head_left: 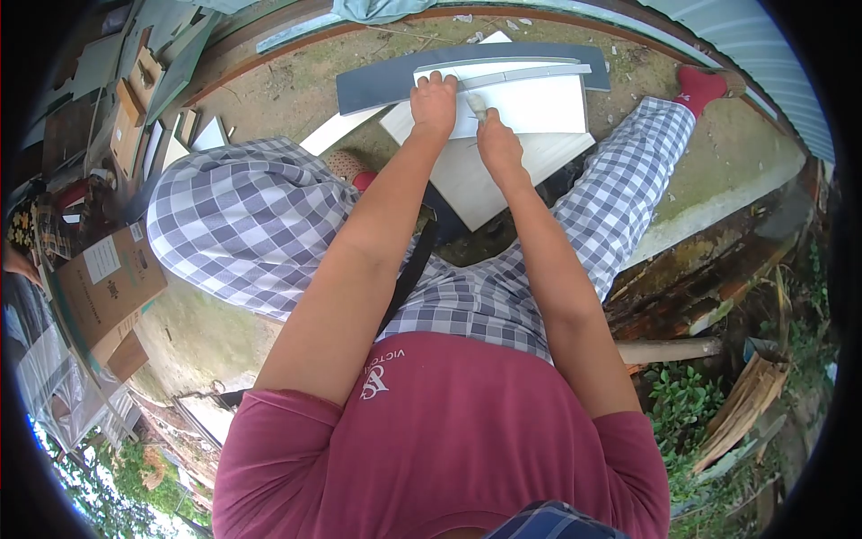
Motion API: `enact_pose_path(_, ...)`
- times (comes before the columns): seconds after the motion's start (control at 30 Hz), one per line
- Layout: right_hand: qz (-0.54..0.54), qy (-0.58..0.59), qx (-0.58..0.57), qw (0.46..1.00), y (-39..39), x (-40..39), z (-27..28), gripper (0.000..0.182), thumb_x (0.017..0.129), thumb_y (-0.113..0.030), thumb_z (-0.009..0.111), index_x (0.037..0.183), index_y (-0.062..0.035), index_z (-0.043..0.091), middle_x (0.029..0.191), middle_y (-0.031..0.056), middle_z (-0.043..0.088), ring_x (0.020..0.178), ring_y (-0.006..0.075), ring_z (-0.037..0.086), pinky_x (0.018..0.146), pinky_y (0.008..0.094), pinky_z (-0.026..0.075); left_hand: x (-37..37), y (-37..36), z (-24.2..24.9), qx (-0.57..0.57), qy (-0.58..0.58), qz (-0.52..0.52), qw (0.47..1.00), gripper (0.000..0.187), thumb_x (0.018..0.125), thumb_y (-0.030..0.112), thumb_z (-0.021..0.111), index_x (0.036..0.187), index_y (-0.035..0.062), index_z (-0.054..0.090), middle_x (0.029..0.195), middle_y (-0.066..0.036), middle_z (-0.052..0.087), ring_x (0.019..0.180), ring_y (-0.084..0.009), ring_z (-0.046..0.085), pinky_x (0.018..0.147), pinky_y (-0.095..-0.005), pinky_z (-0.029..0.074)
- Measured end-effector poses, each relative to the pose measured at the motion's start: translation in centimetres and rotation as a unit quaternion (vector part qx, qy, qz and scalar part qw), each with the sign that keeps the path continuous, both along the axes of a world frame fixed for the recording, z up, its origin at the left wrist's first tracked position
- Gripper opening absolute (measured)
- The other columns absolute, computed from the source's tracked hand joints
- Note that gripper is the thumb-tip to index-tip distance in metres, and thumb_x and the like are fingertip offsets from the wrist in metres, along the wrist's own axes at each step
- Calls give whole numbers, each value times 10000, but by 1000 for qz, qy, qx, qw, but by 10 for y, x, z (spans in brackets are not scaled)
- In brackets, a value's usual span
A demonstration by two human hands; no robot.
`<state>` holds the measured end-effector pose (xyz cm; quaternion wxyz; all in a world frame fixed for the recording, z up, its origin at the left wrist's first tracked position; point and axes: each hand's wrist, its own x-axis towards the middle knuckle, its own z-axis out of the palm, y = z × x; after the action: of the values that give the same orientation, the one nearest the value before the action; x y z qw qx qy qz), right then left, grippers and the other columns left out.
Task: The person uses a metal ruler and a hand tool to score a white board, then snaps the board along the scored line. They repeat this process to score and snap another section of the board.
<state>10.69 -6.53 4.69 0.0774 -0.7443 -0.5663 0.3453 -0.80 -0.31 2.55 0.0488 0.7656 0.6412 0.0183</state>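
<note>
My left hand (434, 103) presses its fingers down on the left part of a white panel (543, 112), at the end of a narrow grey straight strip (534, 79) lying across it. Just right of it, my right hand (499, 148) is closed round a small pale tool (476, 105) whose tip is directed at the panel; its exact kind is too small to tell. A long dark grey board (377, 88) lies beyond the panel. Beneath and nearer me is a pale wood-grain board (480, 180), set between my legs.
Offcuts and wooden pieces (135, 99) are piled at the left, near a cardboard box (108, 278). A corrugated sheet (763, 54) stands at the far right. The concrete slab edge (718, 211) drops to weathered timber and plants (669, 400). Another person's hand (22, 263) shows at far left.
</note>
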Motion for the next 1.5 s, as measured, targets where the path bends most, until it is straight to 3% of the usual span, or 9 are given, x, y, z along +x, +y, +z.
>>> enact_pose_path(0.13, -11, -4, -9, 1000, -36, 6, -3, 208, 896, -194, 399, 1026, -36, 436, 815, 264, 614, 797, 438, 598, 704, 526, 456, 1, -1, -1, -15, 4, 11, 1000, 169, 792, 107, 525, 931, 97, 621, 959, -85, 575, 926, -252, 566, 764, -380, 477)
enact_pose_path(0.2, -14, -11, -19, 1000, -51, 13, -4, 215, 894, -198, 406, 1035, -39, 436, 814, 265, 613, 799, 441, 596, 705, 529, 454, 0, 1, -2, 9, -12, 10, 1000, 174, 758, 129, 613, 925, 79, 606, 947, -119, 581, 905, -284, 579, 743, -380, 500)
enact_pose_path(0.27, -13, -17, -26, 999, -63, 17, -2, 226, 891, -204, 417, 1048, -44, 437, 813, 264, 614, 802, 445, 592, 710, 532, 450, -2, 1, -4, 0, -9, 11, 1000, 179, 756, 130, 613, 927, 80, 606, 951, -116, 580, 911, -283, 578, 742, -380, 501)
enact_pose_path(0.57, 6, -19, 7, 1000, -4, 2, -2, 223, 900, -213, 376, 1025, -40, 443, 818, 264, 616, 796, 434, 600, 707, 516, 459, 0, 4, 1, 1, -6, 7, 1000, 182, 759, 110, 581, 938, 87, 602, 959, -109, 577, 924, -280, 577, 745, -375, 502)
enact_pose_path(0.87, -6, -32, -42, 999, -66, 18, 6, 245, 902, -239, 379, 1046, -51, 442, 843, 274, 612, 821, 443, 594, 726, 533, 447, -1, 2, -1, -15, -7, 16, 1000, 187, 777, 86, 534, 951, 82, 600, 979, -106, 575, 934, -271, 577, 741, -376, 504)
enact_pose_path(1.17, -2, -20, 10, 1000, -10, 5, -12, 287, 881, -240, 471, 1092, -51, 425, 808, 279, 604, 781, 459, 584, 711, 525, 453, 0, 3, 5, -13, -7, 11, 1000, 192, 771, 76, 534, 950, 71, 603, 978, -115, 580, 937, -273, 580, 735, -380, 507)
enact_pose_path(1.37, -10, -26, -33, 999, -66, 20, -6, 280, 884, -241, 469, 1079, -46, 422, 812, 283, 601, 785, 457, 583, 708, 520, 452, 0, 4, 2, -19, -8, 16, 1000, 193, 772, 78, 532, 951, 73, 603, 984, -112, 580, 944, -271, 577, 735, -379, 509)
enact_pose_path(1.5, -4, -13, -31, 999, -54, 20, -6, 281, 887, -240, 462, 1083, -43, 417, 815, 285, 600, 790, 455, 582, 706, 521, 453, 1, 4, 0, -24, -10, 18, 999, 195, 772, 79, 532, 953, 75, 602, 989, -111, 580, 944, -269, 577, 734, -376, 509)
